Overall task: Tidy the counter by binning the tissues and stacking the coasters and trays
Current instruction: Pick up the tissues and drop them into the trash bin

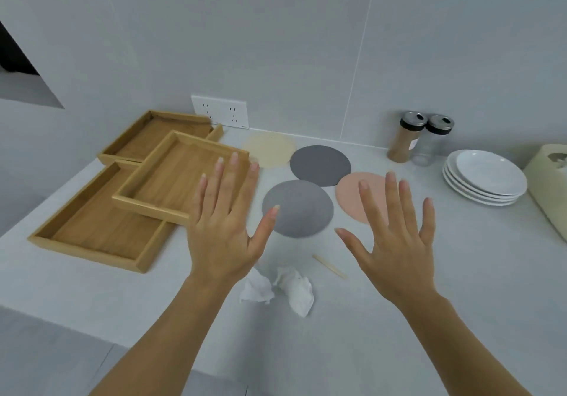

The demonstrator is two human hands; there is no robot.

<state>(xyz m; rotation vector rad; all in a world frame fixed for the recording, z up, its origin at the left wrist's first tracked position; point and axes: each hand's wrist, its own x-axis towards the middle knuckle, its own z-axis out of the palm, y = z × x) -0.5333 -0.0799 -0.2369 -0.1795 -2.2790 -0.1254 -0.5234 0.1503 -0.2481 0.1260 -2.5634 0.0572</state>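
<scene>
Three wooden trays lie at the left of the counter: a small tray rests askew on a large tray, and another tray sits behind them. Round coasters lie in the middle: a cream coaster, a dark grey coaster, a lighter grey coaster and a pink coaster. Two crumpled white tissues lie near the front. My left hand hovers flat and open over the small tray's right edge. Over the pink coaster my right hand is spread, holding nothing.
A thin wooden stick lies right of the tissues. Two spice jars stand at the back wall, beside a stack of white plates and a cream appliance at the far right. A wall socket sits behind the trays.
</scene>
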